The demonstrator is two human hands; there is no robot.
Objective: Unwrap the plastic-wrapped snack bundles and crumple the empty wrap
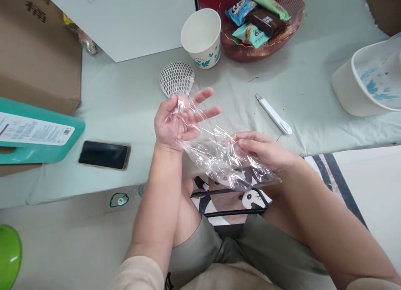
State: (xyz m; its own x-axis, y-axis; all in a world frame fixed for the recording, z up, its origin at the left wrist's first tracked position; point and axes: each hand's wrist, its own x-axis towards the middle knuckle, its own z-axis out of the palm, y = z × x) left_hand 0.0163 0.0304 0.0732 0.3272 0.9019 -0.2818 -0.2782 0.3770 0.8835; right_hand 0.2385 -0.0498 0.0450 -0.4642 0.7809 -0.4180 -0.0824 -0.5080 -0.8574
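Observation:
A thin clear plastic bag is stretched between my two hands above the front of the table. My left hand pinches one end of it between thumb and forefinger, with the other fingers spread apart. On the other side my right hand grips the bag with thumb and fingers pressed together. Just behind my left hand lies a white perforated oval piece, partly covered by the bag's edge. A white utility knife rests on the cloth beyond my right hand.
A paper cup and a red basket of wrapped snacks stand at the back. At the right is a white bin with a plastic liner. A phone, a teal jug and a cardboard box occupy the left.

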